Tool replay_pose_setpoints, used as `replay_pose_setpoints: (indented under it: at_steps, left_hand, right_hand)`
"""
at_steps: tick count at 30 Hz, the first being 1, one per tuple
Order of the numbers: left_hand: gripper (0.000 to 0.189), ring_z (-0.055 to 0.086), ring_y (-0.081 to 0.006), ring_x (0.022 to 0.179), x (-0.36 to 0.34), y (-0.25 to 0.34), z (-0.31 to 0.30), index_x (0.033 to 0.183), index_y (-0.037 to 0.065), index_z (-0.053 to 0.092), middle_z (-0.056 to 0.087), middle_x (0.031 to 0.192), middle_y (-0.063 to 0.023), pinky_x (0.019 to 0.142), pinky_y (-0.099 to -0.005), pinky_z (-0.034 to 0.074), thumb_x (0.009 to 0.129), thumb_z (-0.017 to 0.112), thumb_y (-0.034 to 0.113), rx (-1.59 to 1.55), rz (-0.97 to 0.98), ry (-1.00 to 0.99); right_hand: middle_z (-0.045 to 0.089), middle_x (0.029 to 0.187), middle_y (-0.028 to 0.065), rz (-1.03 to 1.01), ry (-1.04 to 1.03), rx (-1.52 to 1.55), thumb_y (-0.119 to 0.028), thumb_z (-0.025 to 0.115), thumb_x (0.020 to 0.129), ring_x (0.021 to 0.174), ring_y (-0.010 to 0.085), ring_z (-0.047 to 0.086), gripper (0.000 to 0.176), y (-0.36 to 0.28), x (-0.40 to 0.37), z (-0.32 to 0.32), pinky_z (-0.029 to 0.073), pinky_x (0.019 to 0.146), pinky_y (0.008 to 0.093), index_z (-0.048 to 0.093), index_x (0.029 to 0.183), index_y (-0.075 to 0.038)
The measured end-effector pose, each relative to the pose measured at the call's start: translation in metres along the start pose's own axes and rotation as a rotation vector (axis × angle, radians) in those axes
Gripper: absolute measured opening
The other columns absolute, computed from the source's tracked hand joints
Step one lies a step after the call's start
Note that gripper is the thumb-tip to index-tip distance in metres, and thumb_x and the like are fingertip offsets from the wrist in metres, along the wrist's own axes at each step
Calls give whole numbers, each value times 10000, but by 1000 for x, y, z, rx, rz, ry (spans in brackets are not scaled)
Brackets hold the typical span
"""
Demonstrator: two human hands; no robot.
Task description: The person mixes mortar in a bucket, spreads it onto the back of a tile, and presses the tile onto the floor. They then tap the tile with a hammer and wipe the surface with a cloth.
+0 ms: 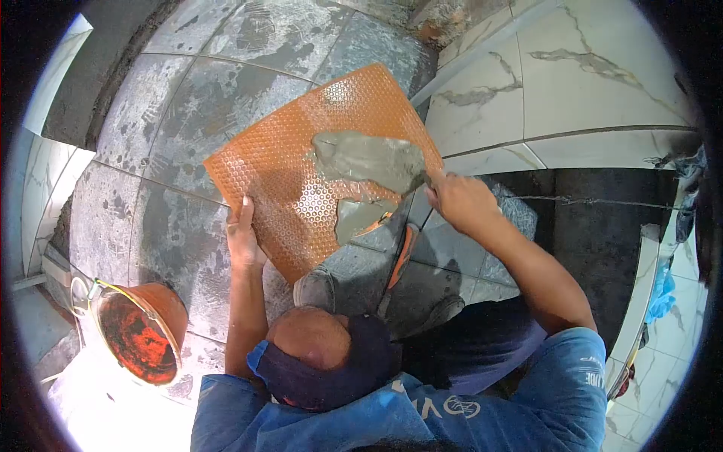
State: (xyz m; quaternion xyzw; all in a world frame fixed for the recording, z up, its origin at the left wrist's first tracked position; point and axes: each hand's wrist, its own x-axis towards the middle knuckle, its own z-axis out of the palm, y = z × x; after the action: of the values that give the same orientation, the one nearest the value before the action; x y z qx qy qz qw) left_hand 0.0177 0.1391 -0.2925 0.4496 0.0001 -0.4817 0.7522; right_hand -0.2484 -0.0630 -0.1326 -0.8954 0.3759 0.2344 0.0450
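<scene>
An orange tile (279, 181) is held back side up, its raised honeycomb pattern showing. The fingers of my left hand (245, 235) are closed around its near left edge, thumb on top. Wet grey mortar (365, 160) lies across the tile's right half, and a second lump of mortar (360, 218) reaches the near right edge. Beside the tile's right corner, my right hand (461, 202) is closed in a fist at the end of the mortar. It appears to grip a trowel, with the handle hidden in the fist and the blade hard to tell from the mortar.
An orange bucket (181, 316) with a reddish inside stands tipped toward me at lower left. Below the tile, a long orange and dark object (403, 256) lies near my shoes. Grey smeared floor tiles (181, 226) surround me, with white marbled tiles (602, 75) at right.
</scene>
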Motion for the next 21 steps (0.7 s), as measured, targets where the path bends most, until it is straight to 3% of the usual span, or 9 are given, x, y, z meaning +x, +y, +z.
replay_pose_setpoints:
  at_steps: [3, 6, 8, 9, 10, 12, 15, 19, 21]
  left_hand:
    - [350, 616, -228, 970, -3, 0, 0, 1242, -22, 481, 602, 1108, -127, 825, -368, 530, 979, 491, 208, 15, -9, 24]
    - [363, 610, -233, 981, -1, -2, 0, 1251, -25, 476, 596, 1118, -137, 833, -369, 525, 979, 493, 215, -18, 11, 16]
    - [375, 606, -237, 987, -2, 0, 3, 1259, -24, 473, 588, 1142, -138, 842, -371, 518, 981, 492, 227, -17, -16, 20]
    - [375, 606, -237, 987, -1, -1, 3, 1259, -24, 473, 588, 1142, -138, 842, -371, 518, 981, 492, 227, -18, -15, 19]
    - [384, 605, -239, 989, 2, -2, 1, 1266, -23, 467, 584, 1152, -134, 852, -375, 515, 983, 488, 235, -20, -16, 17]
    - [393, 605, -242, 992, -2, -4, -5, 1273, -23, 462, 581, 1162, -131, 862, -379, 511, 984, 484, 242, -15, -25, 30]
    - [417, 600, -249, 1014, 4, -3, -3, 1294, -11, 447, 578, 1170, -131, 888, -394, 504, 995, 454, 279, -62, -28, 59]
    - [488, 574, -290, 1076, -1, -2, -3, 1333, 11, 405, 555, 1222, -149, 921, -441, 482, 997, 421, 365, -108, -42, -14]
    - [490, 570, -292, 1085, 0, 0, -3, 1334, 18, 405, 552, 1229, -146, 924, -447, 479, 997, 418, 373, -112, -45, -11]
  right_hand:
    - [644, 859, 224, 71, 48, 71, -312, 460, 954, 751, 392, 626, 318, 9, 21, 15, 489, 658, 486, 566, 1025, -21]
    - [640, 792, 200, -43, -64, 239, -332, 443, 973, 687, 332, 637, 352, 4, 17, 18, 487, 616, 442, 566, 982, -2]
    - [610, 719, 131, -37, -317, 601, -350, 426, 982, 621, 244, 611, 389, -18, -3, -12, 477, 596, 390, 555, 933, 13]
    - [566, 683, 73, -52, -230, 642, -351, 438, 978, 586, 163, 566, 385, -16, -7, -7, 468, 551, 334, 541, 910, 13]
    - [566, 683, 73, -65, -229, 636, -351, 438, 978, 586, 163, 566, 385, -11, -2, -10, 468, 551, 334, 541, 910, 13]
    - [566, 687, 74, 179, -185, 745, -353, 455, 974, 575, 142, 564, 381, -3, 4, -12, 463, 512, 312, 556, 958, 14]
    - [557, 703, 63, 285, -279, 955, -356, 466, 971, 581, 112, 548, 394, -7, 23, 4, 457, 483, 287, 570, 1031, 19]
    - [602, 748, 123, 220, -429, 1112, -335, 467, 964, 586, 208, 606, 388, -52, 25, 15, 491, 515, 350, 565, 1057, 28]
    - [633, 843, 218, -327, 29, 563, -309, 473, 955, 680, 361, 643, 353, -63, 30, 28, 513, 605, 441, 560, 1018, 28]
